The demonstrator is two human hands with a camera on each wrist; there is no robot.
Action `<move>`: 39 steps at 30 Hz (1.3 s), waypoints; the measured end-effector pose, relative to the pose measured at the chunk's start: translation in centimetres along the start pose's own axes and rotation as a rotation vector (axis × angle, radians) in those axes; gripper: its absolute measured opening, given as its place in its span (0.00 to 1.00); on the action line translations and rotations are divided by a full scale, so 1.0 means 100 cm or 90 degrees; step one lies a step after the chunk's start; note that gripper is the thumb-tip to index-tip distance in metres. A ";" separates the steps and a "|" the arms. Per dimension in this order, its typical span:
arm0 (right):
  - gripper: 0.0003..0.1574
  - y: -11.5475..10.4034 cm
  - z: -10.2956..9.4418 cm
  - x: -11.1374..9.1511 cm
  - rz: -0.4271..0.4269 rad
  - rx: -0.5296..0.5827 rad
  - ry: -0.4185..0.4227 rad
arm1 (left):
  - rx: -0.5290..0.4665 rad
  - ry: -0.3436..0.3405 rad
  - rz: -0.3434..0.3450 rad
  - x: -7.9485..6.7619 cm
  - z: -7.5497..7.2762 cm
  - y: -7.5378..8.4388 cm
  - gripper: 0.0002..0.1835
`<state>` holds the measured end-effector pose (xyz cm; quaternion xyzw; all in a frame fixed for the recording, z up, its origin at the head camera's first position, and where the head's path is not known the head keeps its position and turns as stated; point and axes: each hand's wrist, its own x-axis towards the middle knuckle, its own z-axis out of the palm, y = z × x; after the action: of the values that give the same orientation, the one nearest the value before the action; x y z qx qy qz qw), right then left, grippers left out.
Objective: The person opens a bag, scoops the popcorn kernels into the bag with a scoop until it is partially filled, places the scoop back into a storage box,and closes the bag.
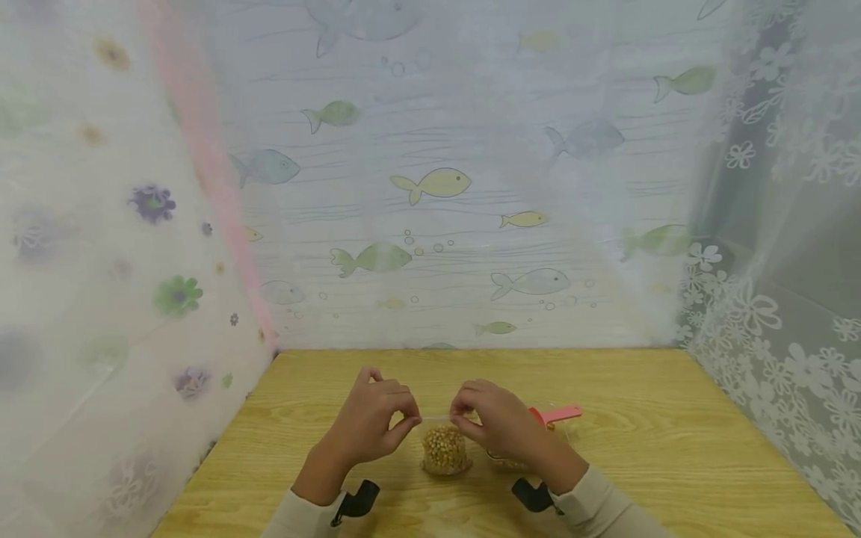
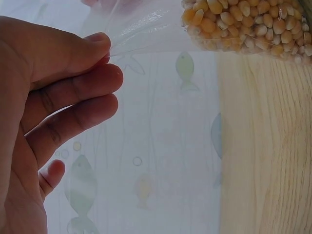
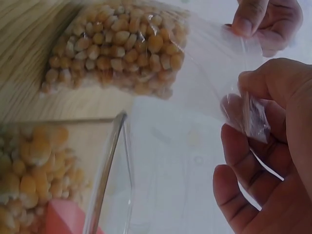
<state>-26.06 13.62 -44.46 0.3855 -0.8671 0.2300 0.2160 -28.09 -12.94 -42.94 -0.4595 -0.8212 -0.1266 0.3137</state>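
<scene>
A clear zip bag [image 1: 444, 450] stands upright on the wooden table, its lower part filled with corn kernels [image 3: 122, 46]. My left hand [image 1: 379, 418] pinches one top corner of the bag between thumb and forefinger, the other fingers loosely bent away from it. At the opposite top corner, my right hand [image 1: 496, 418] pinches the plastic between thumb and forefinger. In the right wrist view the zip strip [image 3: 246, 97] runs between both hands, with the upper bag stretched flat and see-through. The two hands are a short gap apart above the kernels.
Right of the bag, partly behind my right forearm, stands a clear container [image 3: 105, 170] with more corn kernels [image 3: 34, 170]. A pink scoop [image 1: 561, 414] lies in it, handle pointing right. Fish-patterned sheeting [image 1: 437, 261] hangs behind the table [image 1: 323, 388].
</scene>
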 end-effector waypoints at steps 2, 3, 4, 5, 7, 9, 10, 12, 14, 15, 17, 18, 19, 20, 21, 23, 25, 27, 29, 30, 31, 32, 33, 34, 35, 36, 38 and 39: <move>0.07 0.002 -0.002 -0.002 -0.001 -0.008 -0.004 | 0.004 0.000 -0.001 -0.001 0.000 0.000 0.09; 0.07 0.004 -0.002 -0.003 -0.001 -0.014 -0.007 | 0.006 0.000 -0.001 -0.001 0.000 0.000 0.09; 0.07 0.005 -0.003 -0.004 0.000 -0.020 -0.010 | 0.008 0.002 0.001 -0.001 0.000 0.000 0.09; 0.07 0.006 -0.004 -0.005 0.002 -0.025 -0.013 | 0.009 0.003 0.000 -0.001 0.000 0.001 0.09; 0.08 0.007 -0.006 -0.008 0.011 -0.033 -0.020 | 0.011 0.000 -0.002 -0.002 0.000 0.001 0.09; 0.07 0.008 -0.008 -0.010 0.021 -0.036 -0.028 | 0.010 -0.001 -0.004 -0.002 0.000 0.001 0.08; 0.07 0.008 -0.010 -0.010 0.026 -0.040 -0.032 | 0.009 0.000 -0.003 -0.002 0.000 0.001 0.08; 0.07 0.008 -0.012 -0.011 0.032 -0.047 -0.041 | 0.010 0.000 -0.002 -0.002 0.000 0.001 0.08; 0.06 0.009 -0.014 -0.013 0.029 -0.059 -0.045 | 0.011 0.004 0.001 -0.003 0.001 0.000 0.08; 0.06 0.009 -0.014 -0.013 0.026 -0.068 -0.045 | 0.013 0.006 0.002 -0.003 0.001 -0.001 0.08; 0.06 0.010 -0.016 -0.014 0.017 -0.086 -0.042 | 0.015 0.011 0.005 -0.003 0.002 -0.001 0.08; 0.07 0.010 -0.016 -0.014 0.012 -0.095 -0.040 | 0.016 0.012 0.005 -0.003 0.003 -0.002 0.09; 0.07 0.011 -0.016 -0.015 0.005 -0.106 -0.038 | 0.017 0.016 0.007 -0.003 0.004 -0.002 0.09; 0.07 0.011 -0.017 -0.014 -0.003 -0.119 -0.036 | 0.018 0.018 0.007 -0.003 0.004 -0.003 0.09; 0.07 0.012 -0.017 -0.014 -0.011 -0.134 -0.032 | 0.017 0.021 0.009 -0.003 0.004 -0.003 0.09; 0.07 0.013 -0.019 -0.012 -0.024 -0.163 -0.027 | 0.022 0.027 0.012 -0.002 0.005 -0.004 0.09; 0.06 0.014 -0.020 -0.009 -0.028 -0.195 -0.023 | 0.029 0.029 0.014 0.000 0.005 -0.006 0.09; 0.06 0.015 -0.021 -0.007 -0.023 -0.211 -0.021 | 0.038 0.029 0.014 0.003 0.004 -0.007 0.08; 0.06 0.016 -0.022 -0.005 -0.011 -0.213 -0.024 | 0.048 0.024 0.009 0.005 0.004 -0.009 0.08; 0.06 0.016 -0.022 -0.004 -0.006 -0.211 -0.027 | 0.053 0.019 0.004 0.006 0.003 -0.010 0.07; 0.05 0.017 -0.022 -0.003 -0.003 -0.207 -0.028 | 0.058 0.012 -0.002 0.007 0.003 -0.011 0.07; 0.05 0.017 -0.022 -0.003 0.001 -0.201 -0.031 | 0.062 0.003 -0.009 0.007 0.003 -0.012 0.07; 0.05 0.017 -0.022 -0.002 0.005 -0.197 -0.034 | 0.063 -0.008 -0.016 0.008 0.004 -0.013 0.06; 0.05 0.018 -0.021 -0.002 0.009 -0.194 -0.036 | 0.063 -0.020 -0.025 0.008 0.004 -0.013 0.06; 0.05 0.019 -0.020 -0.003 0.014 -0.189 -0.037 | 0.063 -0.030 -0.035 0.007 0.005 -0.014 0.05; 0.05 0.020 -0.019 -0.003 0.018 -0.185 -0.038 | 0.060 -0.039 -0.044 0.007 0.005 -0.014 0.05; 0.05 0.021 -0.018 -0.003 0.025 -0.173 -0.030 | 0.052 -0.046 -0.060 0.006 0.006 -0.014 0.04; 0.05 0.021 -0.017 -0.004 0.028 -0.168 -0.026 | 0.049 -0.046 -0.066 0.006 0.006 -0.014 0.04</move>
<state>-27.13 16.07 -43.79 0.3393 -0.9022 0.1109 0.2423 -29.75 -13.03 -42.93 -0.4083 -0.8589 -0.0947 0.2943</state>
